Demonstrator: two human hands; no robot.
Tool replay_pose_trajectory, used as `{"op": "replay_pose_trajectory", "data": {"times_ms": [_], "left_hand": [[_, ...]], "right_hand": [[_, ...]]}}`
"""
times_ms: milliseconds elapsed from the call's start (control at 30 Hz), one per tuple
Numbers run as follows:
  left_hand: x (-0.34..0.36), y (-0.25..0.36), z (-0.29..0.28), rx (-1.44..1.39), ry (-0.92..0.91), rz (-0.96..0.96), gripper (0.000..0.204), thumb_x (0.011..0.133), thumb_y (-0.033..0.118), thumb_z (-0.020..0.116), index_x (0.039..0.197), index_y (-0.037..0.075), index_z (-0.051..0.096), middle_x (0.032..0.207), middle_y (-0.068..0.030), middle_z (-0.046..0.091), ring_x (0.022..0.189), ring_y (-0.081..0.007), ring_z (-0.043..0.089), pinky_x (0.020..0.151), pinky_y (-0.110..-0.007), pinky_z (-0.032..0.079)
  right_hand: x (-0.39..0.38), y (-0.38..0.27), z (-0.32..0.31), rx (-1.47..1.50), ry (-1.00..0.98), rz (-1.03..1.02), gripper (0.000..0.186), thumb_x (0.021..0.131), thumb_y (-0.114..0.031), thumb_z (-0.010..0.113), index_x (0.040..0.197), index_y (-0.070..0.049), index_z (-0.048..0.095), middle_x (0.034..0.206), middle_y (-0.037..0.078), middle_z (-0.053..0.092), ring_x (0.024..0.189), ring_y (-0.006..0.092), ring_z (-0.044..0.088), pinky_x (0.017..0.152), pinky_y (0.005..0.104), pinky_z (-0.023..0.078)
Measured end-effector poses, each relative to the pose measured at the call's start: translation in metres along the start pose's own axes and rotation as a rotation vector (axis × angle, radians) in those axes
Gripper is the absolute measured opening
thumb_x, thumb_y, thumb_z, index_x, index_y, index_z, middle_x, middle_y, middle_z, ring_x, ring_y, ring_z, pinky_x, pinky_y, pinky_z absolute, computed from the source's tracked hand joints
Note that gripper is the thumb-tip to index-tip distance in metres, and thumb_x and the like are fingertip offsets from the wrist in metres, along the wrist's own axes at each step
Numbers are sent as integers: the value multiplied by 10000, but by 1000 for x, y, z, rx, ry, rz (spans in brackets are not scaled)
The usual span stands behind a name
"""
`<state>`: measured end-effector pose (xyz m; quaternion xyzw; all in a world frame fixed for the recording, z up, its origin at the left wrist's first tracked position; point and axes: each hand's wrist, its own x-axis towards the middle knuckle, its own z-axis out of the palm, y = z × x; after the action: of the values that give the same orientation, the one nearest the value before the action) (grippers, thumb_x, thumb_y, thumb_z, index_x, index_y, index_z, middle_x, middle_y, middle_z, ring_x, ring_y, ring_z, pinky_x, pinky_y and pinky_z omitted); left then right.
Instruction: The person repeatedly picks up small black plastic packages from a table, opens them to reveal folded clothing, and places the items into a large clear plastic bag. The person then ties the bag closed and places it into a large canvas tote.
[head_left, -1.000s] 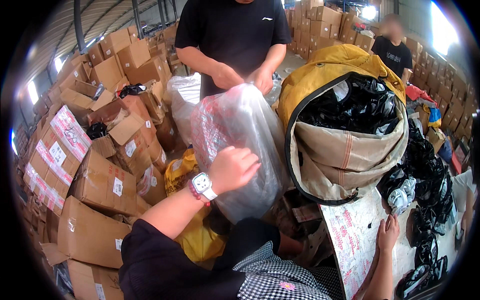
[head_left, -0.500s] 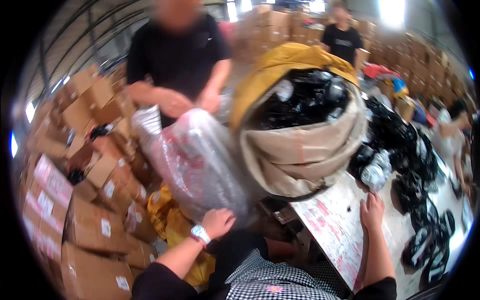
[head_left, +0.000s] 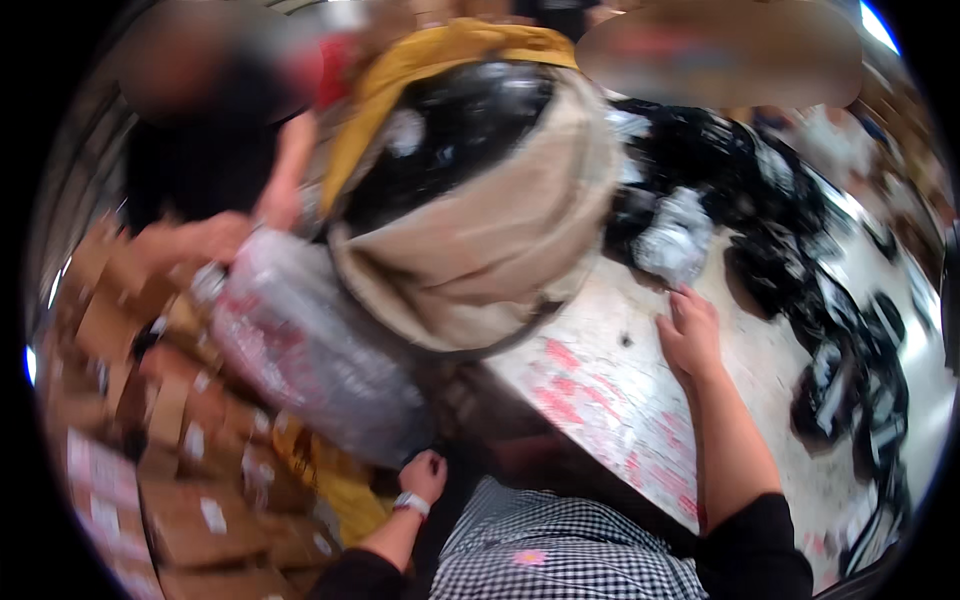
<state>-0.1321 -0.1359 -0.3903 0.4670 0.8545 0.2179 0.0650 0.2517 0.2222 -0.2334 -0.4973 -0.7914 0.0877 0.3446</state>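
My right hand (head_left: 692, 332) reaches over the white table. Its fingers pinch the lower tip of a crumpled silver plastic parcel (head_left: 675, 240). My left hand (head_left: 424, 476), with a white watch on the wrist, hangs low beside the table, loosely curled with nothing seen in it. Close to it is the lower end of a big clear plastic sack (head_left: 315, 350) with red print, held at the top by another person's hands (head_left: 245, 225). A large beige sack with a yellow rim (head_left: 490, 250) stands open at the table's far end, filled with black plastic parcels (head_left: 450, 140).
Black plastic parcels (head_left: 770, 270) lie along the right of the table (head_left: 590, 400), its top smeared with red. Cardboard boxes (head_left: 210, 520) pile up on the left, with a yellow sack (head_left: 345, 500) beside them. Blurred people stand in the background.
The view has swung right and down, so the sacks and table appear shifted left. My right hand stays at the silver parcel's tip. My left hand is lower, its fingers more curled.
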Motion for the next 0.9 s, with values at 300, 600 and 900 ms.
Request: {"op": "replay_pose_trajectory", "data": {"times_ms": [300, 600, 900], "left_hand": [[-8, 13, 9, 57, 47, -20, 180, 875, 277, 626, 838, 101, 625, 875, -125, 686, 811, -371, 665, 723, -500, 521], [-6, 10, 2, 56, 45, -26, 185, 878, 277, 636, 839, 97, 622, 860, -123, 684, 812, -368, 666, 727, -495, 521], [-5, 7, 3, 34, 30, -15, 184, 875, 279, 647, 840, 101, 617, 852, -110, 679, 817, -353, 667, 727, -483, 516]], "right_hand": [[-2, 36, 3, -3, -117, 36, 461, 857, -241, 705, 1256, -19, 639, 1499, 169, 512, 1389, 335, 452, 1183, 441, 256], [-1, 33, 6, -4, -120, 25, 449, 865, -217, 714, 1266, -31, 635, 1497, 143, 518, 1380, 332, 454, 1180, 426, 262], [-1, 33, 3, 15, -146, 45, 463, 868, -232, 698, 1272, -16, 627, 1507, 173, 502, 1417, 317, 432, 1204, 441, 212]]}}
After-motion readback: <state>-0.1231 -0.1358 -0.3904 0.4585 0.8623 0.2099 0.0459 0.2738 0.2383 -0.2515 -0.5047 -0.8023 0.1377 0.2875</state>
